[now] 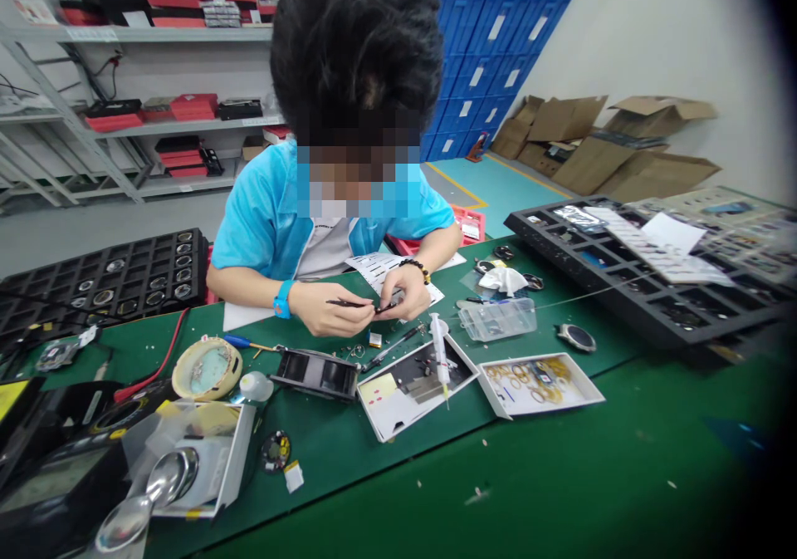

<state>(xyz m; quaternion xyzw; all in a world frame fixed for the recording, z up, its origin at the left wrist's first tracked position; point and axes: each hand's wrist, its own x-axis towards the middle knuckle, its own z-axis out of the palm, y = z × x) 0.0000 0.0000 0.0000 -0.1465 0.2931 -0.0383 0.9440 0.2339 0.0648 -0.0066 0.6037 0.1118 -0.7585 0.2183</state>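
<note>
Neither of my hands shows in the head view. Across the green table (560, 476) sits a co-worker in a blue shirt (261, 218), bent over the work. That person's hands (367, 303) meet over the table, holding black tweezers (349, 302) and a small part. In front of them lie a syringe (440, 351), a white tray with small parts (404, 389) and a white tray of gold rings (539, 383).
A clear plastic box (496, 318) and a round watch case (576, 337) lie mid-table. Black compartment trays stand at the right (628, 293) and the left (112, 281). A round yellow dish (207, 368), a black fixture (317, 374) and a magnifier (149, 492) sit near left.
</note>
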